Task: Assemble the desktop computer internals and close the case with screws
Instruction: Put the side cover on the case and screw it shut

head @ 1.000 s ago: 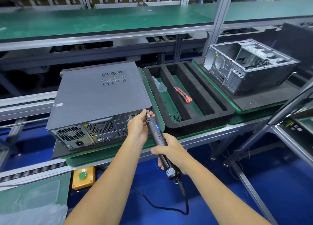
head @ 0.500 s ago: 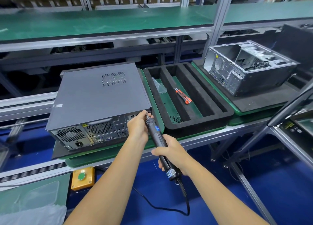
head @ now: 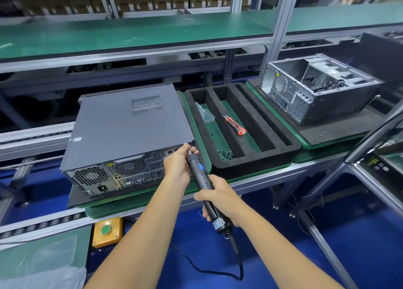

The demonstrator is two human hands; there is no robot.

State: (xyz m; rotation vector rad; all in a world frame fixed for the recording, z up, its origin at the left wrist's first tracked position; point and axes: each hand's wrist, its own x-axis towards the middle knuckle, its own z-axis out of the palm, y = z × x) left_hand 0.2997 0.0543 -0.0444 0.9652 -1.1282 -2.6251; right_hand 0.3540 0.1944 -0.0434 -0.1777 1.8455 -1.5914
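Closed grey metal desktop case (head: pixel 130 125) on bench. Right hand (head: pixel 220 198) grasps black electric screwdriver (head: pixel 201 175); left hand (head: pixel 177 164) pinches its tip at case's rear right corner. Step: fastening cover screw. Next: keep bit square, drive.

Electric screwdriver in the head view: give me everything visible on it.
The slim black corded electric screwdriver has a ribbed barrel, a small blue lit patch near the front, a metal nose and a label near its rear. A black cable trails from the back. It tilts up-left, tip at the rear right corner of the closed grey desktop case. The right hand grips its body; the left hand steadies the nose.
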